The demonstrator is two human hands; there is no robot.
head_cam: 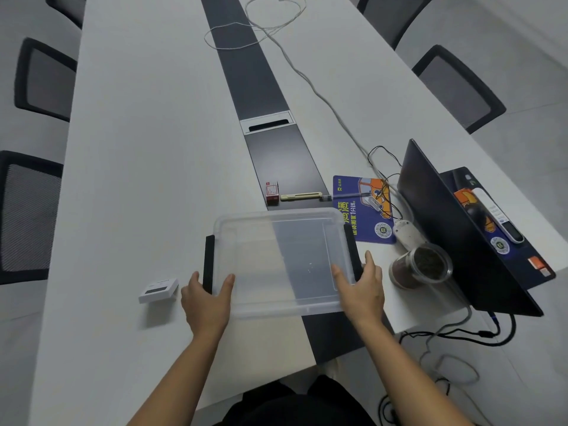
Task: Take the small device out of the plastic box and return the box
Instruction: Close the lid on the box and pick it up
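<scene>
Head view: we are gripping the plastic box (278,259) by its two short sides, left hand (206,299) at 9 o'clock and right hand (359,289) at 3 o'clock, fingers curled over the rim beside the black latches (209,262). We are judging it empty, light, stiff but slippery. The small device (158,290) is lying on the table (138,149) just beyond the left hand. Open room is lying toward 11 o'clock; a glass jar (421,267) and laptop (455,229) are crowding 3 o'clock.

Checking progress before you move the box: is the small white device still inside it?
No. The small white device lies on the table, left of the clear plastic box, which looks empty.
</scene>
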